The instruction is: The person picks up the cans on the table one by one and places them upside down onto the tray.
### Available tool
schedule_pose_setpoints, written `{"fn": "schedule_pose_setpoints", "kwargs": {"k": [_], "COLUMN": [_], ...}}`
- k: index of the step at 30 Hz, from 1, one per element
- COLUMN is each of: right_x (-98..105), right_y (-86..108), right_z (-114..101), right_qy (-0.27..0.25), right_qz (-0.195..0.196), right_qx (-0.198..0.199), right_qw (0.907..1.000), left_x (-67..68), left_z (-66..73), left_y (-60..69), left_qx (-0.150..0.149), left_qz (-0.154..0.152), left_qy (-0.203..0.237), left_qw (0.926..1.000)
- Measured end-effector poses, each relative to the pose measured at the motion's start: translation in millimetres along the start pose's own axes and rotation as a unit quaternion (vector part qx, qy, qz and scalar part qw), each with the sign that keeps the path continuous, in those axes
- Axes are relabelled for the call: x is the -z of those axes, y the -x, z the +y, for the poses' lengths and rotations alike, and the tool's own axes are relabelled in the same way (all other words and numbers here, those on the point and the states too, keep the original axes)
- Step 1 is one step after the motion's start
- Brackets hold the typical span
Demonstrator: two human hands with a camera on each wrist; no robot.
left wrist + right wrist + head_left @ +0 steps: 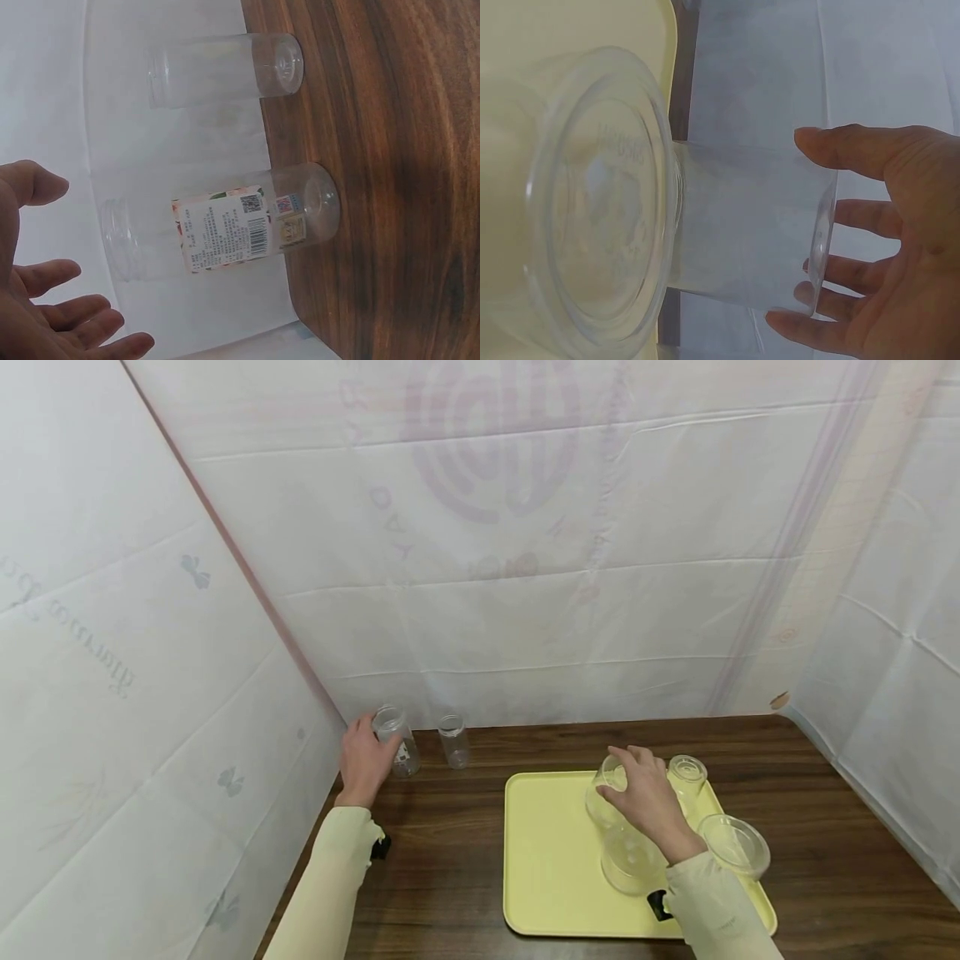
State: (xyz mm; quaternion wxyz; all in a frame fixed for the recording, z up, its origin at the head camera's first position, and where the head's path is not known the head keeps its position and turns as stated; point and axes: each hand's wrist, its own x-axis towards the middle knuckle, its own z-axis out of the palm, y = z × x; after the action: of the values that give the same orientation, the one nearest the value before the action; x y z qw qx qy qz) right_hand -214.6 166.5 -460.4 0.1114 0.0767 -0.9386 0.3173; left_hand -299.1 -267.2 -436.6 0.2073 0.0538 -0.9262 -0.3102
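Note:
A clear plastic jar with a printed label [406, 758] [221, 231] stands upright on the wooden table at the far left. Beside its mouth my left hand [367, 758] [60, 292] has its fingers spread, with a gap to the jar in the left wrist view. On the yellow tray [551, 860], my right hand [647, 793] [900, 247] holds a clear jar [597, 806] [742, 225] by its upper end, thumb on one side and fingers around the other. That jar stands upside down. In front of it sits a wide clear container [628, 868] [604, 217].
A smaller clear jar [453, 745] [225, 71] stands right of the labelled one, near the back sheet [525, 635]. At the tray's right side are another clear jar [687, 777] and a round clear container [738, 847]. A sheet [150, 693] walls off the left.

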Motion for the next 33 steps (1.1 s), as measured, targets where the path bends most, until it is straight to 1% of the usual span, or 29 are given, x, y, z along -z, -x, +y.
{"fn": "schedule_pose_setpoints", "kwargs": {"k": [8,14,20,25,33], "right_x": [-4,-6,-7,-8,-11], "right_y": [-3.5,-7.2,-9.3,-10.9,-13.8], "right_z": [5,8,9,10,13], "right_qy": [0.003,0.008,0.012,0.011,0.011], "right_qz": [-0.011,-0.016,-0.022,-0.029,-0.042], "right_qx": [-0.005,-0.005,-0.004,-0.006,-0.005], "right_qw": [0.9999,0.9998,0.9997,0.9995,0.9991], "left_x": [0.7,1.2,1.5,-1.3,-6.2], "left_z": [5.7,5.9,5.8,6.4,5.9], "left_y": [-7.2,-12.7,-16.0,-19.8,-25.3], "left_qx": [-0.002,-0.01,-0.014,-0.017,-0.024], "left_qz": [-0.02,-0.021,-0.036,-0.047,-0.056], "left_qy": [0.004,-0.014,-0.019,-0.028,-0.058], "left_qw": [0.9998,0.9996,0.9991,0.9983,0.9965]}}
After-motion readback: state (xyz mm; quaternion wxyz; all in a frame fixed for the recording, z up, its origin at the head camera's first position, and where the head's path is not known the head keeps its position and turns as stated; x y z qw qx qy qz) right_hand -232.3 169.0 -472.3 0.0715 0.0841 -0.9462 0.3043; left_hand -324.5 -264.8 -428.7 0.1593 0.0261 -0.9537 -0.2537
